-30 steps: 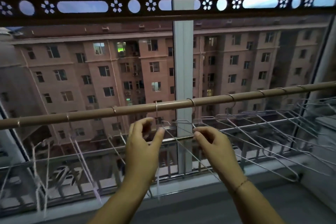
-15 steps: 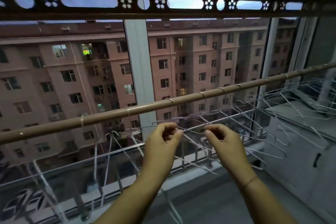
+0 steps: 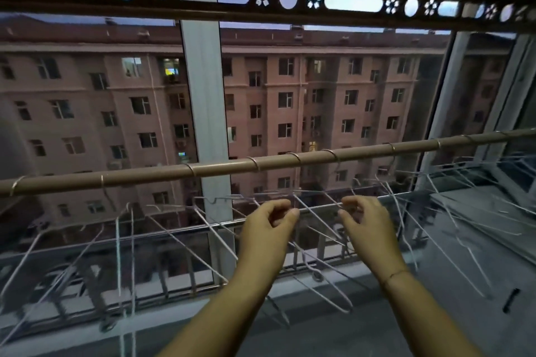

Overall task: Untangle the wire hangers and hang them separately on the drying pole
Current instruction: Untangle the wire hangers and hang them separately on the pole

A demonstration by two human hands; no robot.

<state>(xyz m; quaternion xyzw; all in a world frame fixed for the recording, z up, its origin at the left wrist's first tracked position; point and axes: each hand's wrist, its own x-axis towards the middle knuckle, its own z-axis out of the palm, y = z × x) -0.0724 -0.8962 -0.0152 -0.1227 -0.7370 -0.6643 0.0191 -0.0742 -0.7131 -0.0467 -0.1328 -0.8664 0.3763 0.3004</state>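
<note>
Both hands have slid right along the drying pole (image 3: 220, 169), past the window post (image 3: 203, 95). My left hand (image 3: 266, 232) and right hand (image 3: 368, 229), fingers curled, pinch the tangled wire hangers (image 3: 319, 217) just below it.

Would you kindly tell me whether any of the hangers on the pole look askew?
Yes: the wire hangers right of centre on the drying pole splay sideways and cross one another in a tangle, instead of hanging straight down.

Bare forearms (image 3: 232, 307) — thin wrist bracelet (image 3: 396, 273)
</note>
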